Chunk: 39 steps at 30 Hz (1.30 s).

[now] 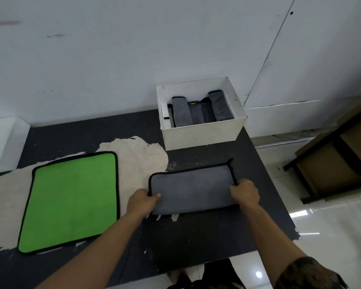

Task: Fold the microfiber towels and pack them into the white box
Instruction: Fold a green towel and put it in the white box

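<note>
The left grip [143,202] pinches the left end of the folded grey towel [193,189]; the right grip [245,192] clutches its right end.

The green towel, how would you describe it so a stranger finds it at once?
Start at the dark table. On its left side the green towel lies spread flat. It alone is bright green and unfolded; the folded towel to its right is grey.

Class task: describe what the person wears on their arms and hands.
The left hand and right hand are bare: no gloves or watch visible. Both forearms are uncovered. A dark, brown-patterned short sleeve shows on the right upper arm.
</note>
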{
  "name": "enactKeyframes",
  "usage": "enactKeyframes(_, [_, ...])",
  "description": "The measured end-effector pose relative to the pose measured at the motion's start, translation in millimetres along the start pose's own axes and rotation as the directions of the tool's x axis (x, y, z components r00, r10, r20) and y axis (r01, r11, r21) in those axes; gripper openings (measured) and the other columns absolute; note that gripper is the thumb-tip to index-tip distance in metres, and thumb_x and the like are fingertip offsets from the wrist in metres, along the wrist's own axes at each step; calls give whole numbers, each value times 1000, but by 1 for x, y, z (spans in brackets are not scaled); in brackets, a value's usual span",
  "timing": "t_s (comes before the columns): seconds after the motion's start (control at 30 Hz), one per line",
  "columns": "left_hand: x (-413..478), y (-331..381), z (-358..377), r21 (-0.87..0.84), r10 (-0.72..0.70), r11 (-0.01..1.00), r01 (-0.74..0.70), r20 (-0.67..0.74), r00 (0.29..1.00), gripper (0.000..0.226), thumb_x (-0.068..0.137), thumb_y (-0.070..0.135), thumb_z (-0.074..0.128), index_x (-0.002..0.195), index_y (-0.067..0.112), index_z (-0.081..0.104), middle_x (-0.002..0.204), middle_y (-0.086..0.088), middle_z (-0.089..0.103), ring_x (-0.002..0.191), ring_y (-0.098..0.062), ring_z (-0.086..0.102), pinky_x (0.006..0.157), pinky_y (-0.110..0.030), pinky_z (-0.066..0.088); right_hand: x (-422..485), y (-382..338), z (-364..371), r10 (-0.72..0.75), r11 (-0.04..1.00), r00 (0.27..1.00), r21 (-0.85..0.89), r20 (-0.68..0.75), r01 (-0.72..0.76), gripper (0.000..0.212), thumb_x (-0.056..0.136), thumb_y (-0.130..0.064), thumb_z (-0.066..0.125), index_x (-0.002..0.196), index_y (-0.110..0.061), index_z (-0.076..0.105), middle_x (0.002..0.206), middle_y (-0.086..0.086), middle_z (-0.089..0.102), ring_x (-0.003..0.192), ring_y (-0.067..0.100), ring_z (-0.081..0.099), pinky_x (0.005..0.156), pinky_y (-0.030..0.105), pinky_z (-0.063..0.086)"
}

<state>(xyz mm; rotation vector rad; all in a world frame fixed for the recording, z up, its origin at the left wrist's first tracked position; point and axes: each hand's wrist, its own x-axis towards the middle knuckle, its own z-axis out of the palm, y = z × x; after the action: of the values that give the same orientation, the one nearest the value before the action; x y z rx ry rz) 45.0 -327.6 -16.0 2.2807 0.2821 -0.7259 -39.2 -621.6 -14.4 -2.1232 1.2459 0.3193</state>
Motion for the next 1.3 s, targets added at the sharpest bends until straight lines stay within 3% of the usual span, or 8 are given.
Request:
enactKeyframes(0.17, [-19,4,17,345,352,905,-248,-283,892,46,85,30,66,125,15,49,117,-11,55,101,-32,57,82,-39,47,4,3,-5,-37,999,999,5,-13,37,14,90,-15,57,94,-4,64,92,11,61,95,34,62,69,31,44])
enactKeyframes(0.27, [-30,12,37,539,682,625,-565,-26,730,53,88,27,61,138,27,44,137,-8,40,120,-28,46,96,-39,41,2,4,-2,-45,999,999,15,-21,45,22,90,-18,59,107,-4,65,105,16,66,100,36,62,72,31,42])
enactKeyframes(0.57, [-15,18,83,676,506,316,-666,473,721,71,102,34,34,153,30,-15,155,-7,-34,142,-30,-31,119,-50,-10,-6,0,-7,-106,992,992,60,-63,109,29,88,-23,68,112,-6,67,109,13,69,96,30,63,72,29,44])
enactKeyframes(0.67, [-18,25,81,520,534,508,-687,435,725,65,103,43,32,155,30,-5,160,-3,-22,146,-23,-23,120,-43,-6,-22,-13,-10,-221,964,963,117,-157,240,21,89,-20,66,109,-12,67,104,5,70,90,22,63,73,26,41])
enactKeyframes(0.77, [-31,51,74,-196,437,893,-406,156,886,59,97,53,42,149,25,34,158,1,29,144,-13,26,118,-31,21,-48,-32,-4,-396,896,889,112,-231,429,19,90,-22,66,109,-19,68,100,-2,67,91,17,63,75,23,41])
enactKeyframes(0.87, [-31,71,60,-700,168,710,82,281,945,56,79,74,50,107,31,72,120,1,69,108,-16,66,91,-38,53,-75,-45,17,-617,769,759,45,-207,637,21,90,-27,65,111,-24,67,97,-6,60,86,12,59,72,24,46])
enactKeyframes(1.13, [-16,56,45,-575,-4,812,106,175,985,17,95,7,53,98,12,69,93,-10,74,76,-19,72,55,-28,52,-91,-23,63,-761,647,645,-170,-70,744,43,78,-44,71,114,-25,58,111,-2,52,100,17,47,79,31,46])
enactKeyframes(1.3, [-21,49,44,-512,-16,846,151,259,966,13,98,23,53,106,15,58,104,-8,70,83,-21,71,63,-32,55,-86,-13,72,-735,637,677,-306,32,707,25,89,-37,60,110,-25,56,113,-1,54,106,21,50,85,35,42])
